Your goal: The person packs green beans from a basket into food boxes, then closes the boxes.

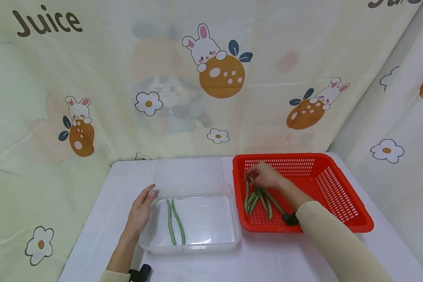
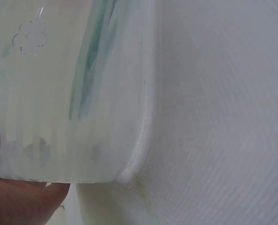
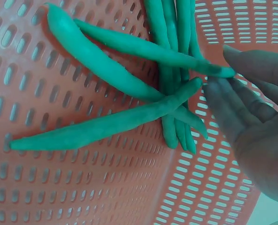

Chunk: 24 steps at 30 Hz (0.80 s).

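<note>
My left hand [image 1: 142, 205] rests at the left rim of a clear plastic container [image 1: 190, 248], its fingers extended. Two green beans [image 1: 170, 223] lie lengthwise in that container; the left wrist view shows them blurred through its wall. Inside a red perforated basket [image 1: 338, 168], my right hand [image 1: 266, 175] reaches down over a loose bunch of green beans [image 1: 259, 199]. Its thumb and fingers are spread around the end of one green bean [image 3: 143, 49], with the fingertips right at it and a gap at the thumb. Other beans cross beneath and beside this one.
Container and basket stand side by side on a white-covered table [image 1: 98, 235]. A patterned curtain [image 1: 268, 98] hangs behind and along the sides. Black wrist cameras [image 1: 141, 273] sit at both sleeves.
</note>
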Each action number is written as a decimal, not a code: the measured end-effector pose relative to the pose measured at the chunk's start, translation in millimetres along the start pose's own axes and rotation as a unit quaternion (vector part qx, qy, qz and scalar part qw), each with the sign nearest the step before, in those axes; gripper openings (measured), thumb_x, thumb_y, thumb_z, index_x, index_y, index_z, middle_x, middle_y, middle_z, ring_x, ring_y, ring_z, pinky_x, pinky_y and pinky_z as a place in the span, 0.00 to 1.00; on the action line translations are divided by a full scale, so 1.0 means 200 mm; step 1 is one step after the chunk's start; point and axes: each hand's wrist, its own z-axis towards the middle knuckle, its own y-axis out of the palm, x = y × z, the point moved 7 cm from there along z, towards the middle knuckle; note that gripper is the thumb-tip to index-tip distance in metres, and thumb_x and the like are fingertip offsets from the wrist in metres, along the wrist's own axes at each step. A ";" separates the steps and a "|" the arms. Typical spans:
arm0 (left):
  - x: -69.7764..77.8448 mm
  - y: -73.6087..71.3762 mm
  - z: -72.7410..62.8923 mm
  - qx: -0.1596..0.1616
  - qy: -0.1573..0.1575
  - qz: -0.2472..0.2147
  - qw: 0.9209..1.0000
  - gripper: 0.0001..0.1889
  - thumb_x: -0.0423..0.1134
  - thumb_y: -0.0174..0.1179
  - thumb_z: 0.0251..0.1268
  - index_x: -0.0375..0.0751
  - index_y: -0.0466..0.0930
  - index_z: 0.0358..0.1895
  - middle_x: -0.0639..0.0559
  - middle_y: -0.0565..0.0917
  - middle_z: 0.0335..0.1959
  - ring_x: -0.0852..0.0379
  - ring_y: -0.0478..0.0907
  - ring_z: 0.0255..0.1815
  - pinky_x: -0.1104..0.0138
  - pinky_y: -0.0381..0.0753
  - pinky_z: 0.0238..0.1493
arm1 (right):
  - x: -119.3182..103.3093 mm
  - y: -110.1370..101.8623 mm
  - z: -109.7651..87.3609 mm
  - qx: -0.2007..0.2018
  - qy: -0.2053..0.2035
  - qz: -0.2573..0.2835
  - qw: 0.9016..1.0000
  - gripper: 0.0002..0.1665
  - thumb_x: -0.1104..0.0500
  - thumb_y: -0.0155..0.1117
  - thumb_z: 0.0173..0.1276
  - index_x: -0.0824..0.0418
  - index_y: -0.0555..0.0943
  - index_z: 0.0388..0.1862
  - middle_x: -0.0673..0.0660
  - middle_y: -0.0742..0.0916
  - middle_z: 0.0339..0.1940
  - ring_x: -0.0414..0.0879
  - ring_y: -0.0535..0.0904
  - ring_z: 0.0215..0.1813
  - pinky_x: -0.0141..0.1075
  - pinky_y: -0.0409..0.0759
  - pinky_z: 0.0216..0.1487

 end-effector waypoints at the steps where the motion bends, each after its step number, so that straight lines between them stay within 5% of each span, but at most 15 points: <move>1: 0.00 0.00 0.00 0.000 0.000 -0.001 1.000 0.25 0.52 0.44 0.86 0.54 0.62 0.80 0.43 0.72 0.77 0.43 0.61 0.83 0.41 0.53 0.82 | 0.00 0.00 0.00 0.002 0.002 0.007 1.000 0.25 0.68 0.72 0.66 0.64 0.84 0.62 0.63 0.89 0.52 0.53 0.81 0.45 0.42 0.88 0.46; 15: 0.00 0.00 0.00 0.001 0.000 0.002 1.000 0.26 0.52 0.44 0.86 0.54 0.62 0.80 0.44 0.72 0.77 0.43 0.61 0.83 0.41 0.54 0.82 | -0.04 -0.04 -0.02 0.005 -0.003 0.037 0.999 0.27 0.67 0.70 0.69 0.63 0.81 0.67 0.65 0.87 0.59 0.53 0.83 0.48 0.44 0.89 0.51; 24: -0.01 0.00 0.00 0.002 -0.001 0.006 1.000 0.27 0.54 0.44 0.86 0.55 0.62 0.80 0.45 0.72 0.77 0.42 0.60 0.83 0.40 0.54 0.82 | -0.16 -0.09 -0.05 0.037 -0.045 0.033 0.998 0.26 0.66 0.69 0.70 0.63 0.82 0.67 0.65 0.87 0.58 0.55 0.83 0.53 0.42 0.88 0.51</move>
